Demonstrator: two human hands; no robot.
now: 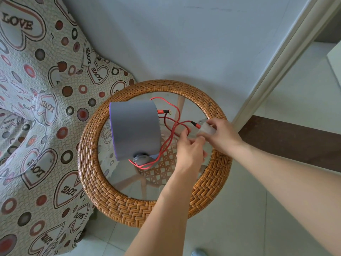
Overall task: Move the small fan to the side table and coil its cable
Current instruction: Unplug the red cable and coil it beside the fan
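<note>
A round wicker-rimmed glass surface (129, 207) stands beside a heart-patterned sofa cover (36, 108). The small grey fan (134, 130) sits on it, left of centre, already moved. Its red cable (171, 124) sprawls in loose, uncoiled loops from the fan's right side toward the right rim. The right hand (224, 134) pinches the white plug (205, 129) at the cable's end; the left hand (191, 154), nearer the fan, closes its fingers on a strand. The slack lies leftward, between the hands and the fan.
</note>
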